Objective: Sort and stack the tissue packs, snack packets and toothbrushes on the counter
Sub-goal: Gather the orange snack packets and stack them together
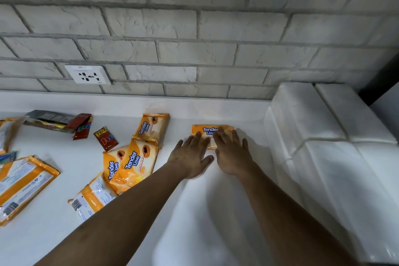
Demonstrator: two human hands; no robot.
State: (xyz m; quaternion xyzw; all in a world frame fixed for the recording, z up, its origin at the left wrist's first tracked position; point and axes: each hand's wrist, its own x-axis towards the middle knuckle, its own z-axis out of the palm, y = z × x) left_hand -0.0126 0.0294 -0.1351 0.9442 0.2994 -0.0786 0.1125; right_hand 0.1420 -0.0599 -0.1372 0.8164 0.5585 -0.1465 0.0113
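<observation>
An orange "Tender Love" tissue pack (207, 130) lies flat on the white counter (183, 211), just left of the big white bundles. My left hand (191, 155) and my right hand (232, 153) both rest on its near part with fingers straight and spread. Several more orange tissue packs lie loose to the left: one upright (152, 126), two overlapping (131, 162), one face down (92, 197) and a large one (23, 188) at the left edge. Two red snack packets (106, 141) (83, 126) lie behind them. A blue item (7, 156) peeks in at far left.
Large white plastic-wrapped bundles (328, 147) fill the right side of the counter. A grey brick wall with a white socket (87, 74) stands at the back. A dark flat packet (49, 120) lies at the back left.
</observation>
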